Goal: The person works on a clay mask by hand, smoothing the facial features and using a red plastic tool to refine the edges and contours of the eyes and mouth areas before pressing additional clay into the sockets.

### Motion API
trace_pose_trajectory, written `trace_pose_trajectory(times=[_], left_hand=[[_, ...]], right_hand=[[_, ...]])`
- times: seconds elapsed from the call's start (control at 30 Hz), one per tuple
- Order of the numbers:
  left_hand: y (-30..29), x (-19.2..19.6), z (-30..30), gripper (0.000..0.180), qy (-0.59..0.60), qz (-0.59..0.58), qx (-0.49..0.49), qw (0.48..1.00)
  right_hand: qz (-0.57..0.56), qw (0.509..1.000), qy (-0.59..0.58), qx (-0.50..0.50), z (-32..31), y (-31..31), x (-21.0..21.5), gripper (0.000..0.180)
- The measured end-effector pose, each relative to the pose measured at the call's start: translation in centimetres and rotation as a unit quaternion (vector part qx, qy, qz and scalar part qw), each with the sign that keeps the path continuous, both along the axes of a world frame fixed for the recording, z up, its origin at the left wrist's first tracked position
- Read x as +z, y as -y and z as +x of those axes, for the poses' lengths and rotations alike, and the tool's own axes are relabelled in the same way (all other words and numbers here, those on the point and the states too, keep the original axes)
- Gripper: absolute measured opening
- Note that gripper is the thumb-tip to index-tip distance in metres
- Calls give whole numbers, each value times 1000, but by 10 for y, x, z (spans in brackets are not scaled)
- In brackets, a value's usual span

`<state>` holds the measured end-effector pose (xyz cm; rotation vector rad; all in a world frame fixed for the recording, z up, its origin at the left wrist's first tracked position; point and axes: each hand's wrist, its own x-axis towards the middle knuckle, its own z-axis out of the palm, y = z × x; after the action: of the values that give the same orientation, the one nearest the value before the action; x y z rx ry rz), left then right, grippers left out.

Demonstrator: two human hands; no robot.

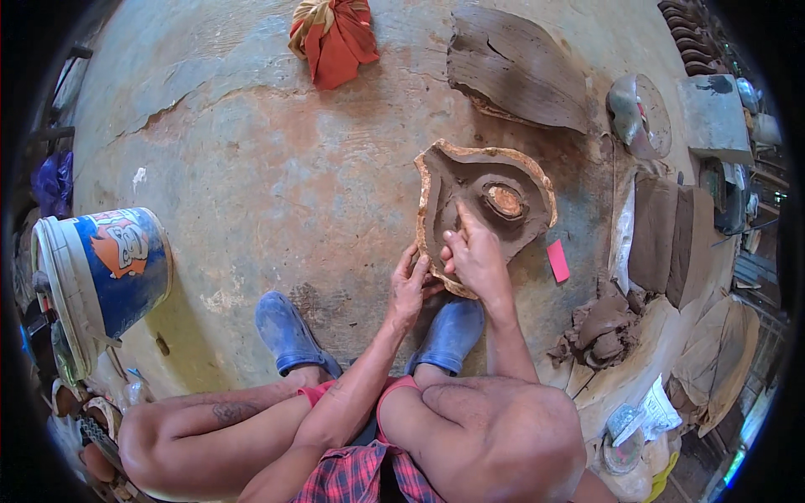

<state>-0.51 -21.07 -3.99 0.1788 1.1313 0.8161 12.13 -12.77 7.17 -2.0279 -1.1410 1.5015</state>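
Note:
A rough-edged mould point(549, 197), pale brown at the rim and lined inside with wet grey clay, lies on the floor in front of my right foot. An oval raised piece point(505, 199) with an orange-brown top stands within its lining. My left hand point(409, 285) grips the mould's near left rim, thumb on the edge and fingers partly hidden below. Over the hollow, my right hand point(476, 256) points its index finger onto the clay lining. Its other fingers curl loosely, and I see nothing held in them.
A curved clay slab point(516, 67) and a red cloth bundle point(340, 42) lie farther off. To the right are a metal bowl point(641, 117), clay blocks point(662, 239), a clay lump point(604, 331) and a pink slip point(558, 261). A blue-and-white bucket point(117, 268) stands left.

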Motion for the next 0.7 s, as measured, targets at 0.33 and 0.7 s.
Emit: trace_pose_trajectory(times=[0.33, 0.7], left_hand=[[-4, -2, -3, 49, 60, -7, 3, 998], [8, -30, -1, 45, 62, 44, 25, 997]], right_hand=[[-41, 953, 238, 183, -26, -36, -20, 91], [-47, 934, 233, 267, -9, 46, 3, 97]])
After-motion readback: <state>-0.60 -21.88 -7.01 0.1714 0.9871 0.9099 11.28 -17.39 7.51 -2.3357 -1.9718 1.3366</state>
